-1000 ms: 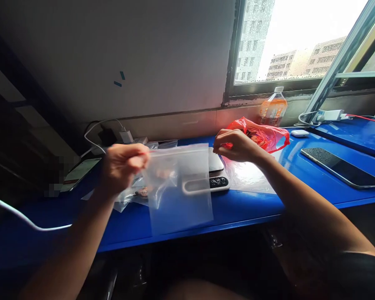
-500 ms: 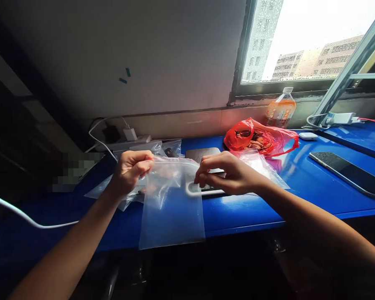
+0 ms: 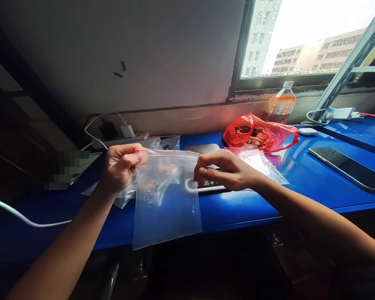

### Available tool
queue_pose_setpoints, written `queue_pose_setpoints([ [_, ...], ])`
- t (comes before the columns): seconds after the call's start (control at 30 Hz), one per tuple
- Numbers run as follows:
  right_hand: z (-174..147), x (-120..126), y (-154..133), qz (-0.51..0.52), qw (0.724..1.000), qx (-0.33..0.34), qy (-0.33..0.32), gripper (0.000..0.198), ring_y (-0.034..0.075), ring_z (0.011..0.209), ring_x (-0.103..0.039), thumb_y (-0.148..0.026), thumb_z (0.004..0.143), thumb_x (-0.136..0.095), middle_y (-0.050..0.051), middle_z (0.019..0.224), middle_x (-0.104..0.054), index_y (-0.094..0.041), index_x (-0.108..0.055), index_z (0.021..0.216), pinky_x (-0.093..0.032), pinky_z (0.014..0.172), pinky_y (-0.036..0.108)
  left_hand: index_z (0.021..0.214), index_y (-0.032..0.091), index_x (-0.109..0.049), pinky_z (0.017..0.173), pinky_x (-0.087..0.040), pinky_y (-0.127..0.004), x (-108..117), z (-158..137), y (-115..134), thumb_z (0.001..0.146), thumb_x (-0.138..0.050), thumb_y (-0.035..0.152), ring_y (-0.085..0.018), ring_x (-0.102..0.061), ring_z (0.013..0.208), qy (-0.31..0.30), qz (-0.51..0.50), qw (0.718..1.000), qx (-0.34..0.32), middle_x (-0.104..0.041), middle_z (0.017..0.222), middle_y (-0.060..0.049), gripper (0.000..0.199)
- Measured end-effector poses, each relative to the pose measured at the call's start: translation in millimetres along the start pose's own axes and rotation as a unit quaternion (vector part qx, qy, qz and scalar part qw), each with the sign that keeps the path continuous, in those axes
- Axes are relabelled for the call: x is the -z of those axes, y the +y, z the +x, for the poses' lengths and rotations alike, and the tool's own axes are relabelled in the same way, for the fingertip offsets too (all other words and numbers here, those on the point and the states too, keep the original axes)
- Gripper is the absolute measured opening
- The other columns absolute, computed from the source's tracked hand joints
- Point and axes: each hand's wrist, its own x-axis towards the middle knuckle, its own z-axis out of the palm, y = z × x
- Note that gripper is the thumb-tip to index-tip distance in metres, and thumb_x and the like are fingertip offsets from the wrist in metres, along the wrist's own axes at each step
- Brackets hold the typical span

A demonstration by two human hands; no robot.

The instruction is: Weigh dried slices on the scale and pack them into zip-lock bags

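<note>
A clear zip-lock bag point(image 3: 167, 212) with a red line along its top hangs in front of the desk, looking flat and see-through. My left hand point(image 3: 121, 166) is closed on its upper left corner. At the upper right corner, the curled fingers of my right hand point(image 3: 223, 170) pinch the bag's edge. Behind the bag and my right hand is a digital scale point(image 3: 203, 148) with a silver platform, partly covered. Other clear plastic bags point(image 3: 123, 200) lie on the desk behind my left hand, some with small things inside that I cannot make out.
On the blue desk point(image 3: 300, 166) sits a red plastic bag point(image 3: 281, 135) holding reddish-brown pieces. Behind it stands an orange drink bottle point(image 3: 281, 104). A phone point(image 3: 351, 166) and a small white case point(image 3: 308, 131) are at right. A white cable point(image 3: 28, 218) runs across the left.
My left hand has moved slightly left, pulling the bag's top edge straighter and wider. My right hand stays at the right corner. The view has shifted slightly.
</note>
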Motion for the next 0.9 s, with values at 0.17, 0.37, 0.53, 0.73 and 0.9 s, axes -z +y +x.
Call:
queue_pose_setpoints([
  [0.17, 1.9, -5.6, 2.3, -0.050, 0.997, 0.013, 0.063, 0.024, 0.010, 0.069, -0.059, -0.030, 0.095, -0.050, 0.003, 0.076, -0.066, -0.012, -0.065, 0.088, -0.044, 0.065, 0.022, 0.052, 0.019, -0.032, 0.047, -0.024, -0.029, 1.9, 0.1, -1.4, 0.080, -0.045, 0.023, -0.011, -0.028, 0.050, -0.016, 0.017, 1.000, 0.000, -0.031, 0.050, 0.002, 0.031],
  [0.37, 9.4, -10.2, 19.5, -0.120, 0.957, -0.049, 0.259, 0.038, 0.012, 0.076, -0.057, -0.039, 0.084, -0.063, 0.002, 0.080, -0.063, -0.012, -0.058, 0.111, -0.042, 0.065, 0.023, 0.053, 0.019, -0.035, 0.047, -0.028, -0.029, 3.2, -0.8, 0.6, 0.081, -0.042, 0.023, -0.012, -0.030, 0.050, -0.045, 0.032, 0.998, 0.006, -0.034, 0.051, 0.001, 0.029],
  [0.53, 11.5, -12.8, 25.6, -0.158, 0.966, -0.046, 0.200, 0.018, 0.011, 0.072, -0.055, -0.031, 0.087, -0.058, 0.002, 0.077, -0.064, -0.015, -0.064, 0.086, -0.040, 0.064, 0.023, 0.055, 0.019, -0.044, 0.053, -0.036, -0.028, -0.1, -0.8, 7.7, 0.083, -0.040, 0.021, -0.012, -0.037, 0.054, -0.116, 0.031, 0.993, 0.011, -0.042, 0.054, 0.001, 0.028],
  [0.73, 12.7, -8.1, 27.0, -0.153, 0.962, -0.054, 0.220, 0.017, 0.010, 0.065, -0.053, -0.029, 0.084, -0.057, 0.002, 0.071, -0.064, -0.014, -0.065, 0.081, -0.041, 0.060, 0.024, 0.055, 0.018, -0.048, 0.054, -0.037, -0.026, -5.5, 1.4, 9.4, 0.083, -0.045, 0.028, -0.011, -0.043, 0.053, -0.125, 0.034, 0.991, 0.024, -0.045, 0.054, 0.002, 0.030],
  [0.9, 14.5, 11.2, 22.3, -0.119, 0.961, -0.082, 0.234, 0.018, 0.012, 0.073, -0.060, -0.018, 0.079, -0.055, 0.003, 0.080, -0.068, -0.016, -0.067, 0.092, -0.046, 0.065, 0.025, 0.056, 0.018, -0.053, 0.054, -0.040, -0.024, -8.7, 3.3, 9.8, 0.084, -0.047, 0.031, -0.011, -0.048, 0.054, -0.163, 0.088, 0.982, 0.034, -0.051, 0.055, 0.001, 0.031],
])
